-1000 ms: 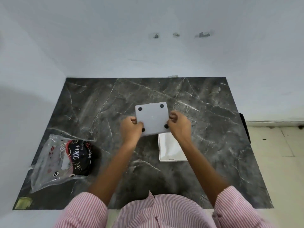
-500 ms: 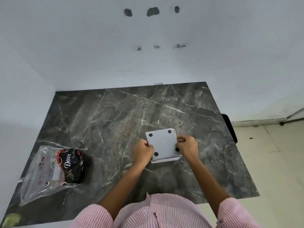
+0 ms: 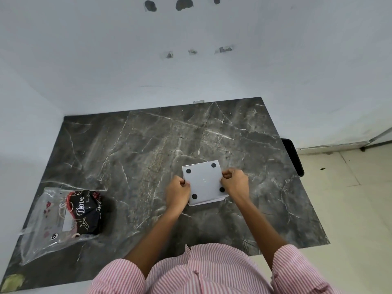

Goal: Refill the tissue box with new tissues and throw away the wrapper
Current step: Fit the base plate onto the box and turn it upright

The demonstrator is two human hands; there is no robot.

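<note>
A dark marble table [image 3: 148,149] spreads under both hands. Well off to the left of the left hand [image 3: 177,193] lies a clear plastic wrapper [image 3: 61,217], crumpled, with "Dove" in white script on its black patch (the smaller print is unreadable). Between the hands sits the tissue box [image 3: 204,182], its grey base panel with four black dots facing up. The left hand pinches its left edge, the right hand [image 3: 235,183] grips its right edge.
</note>
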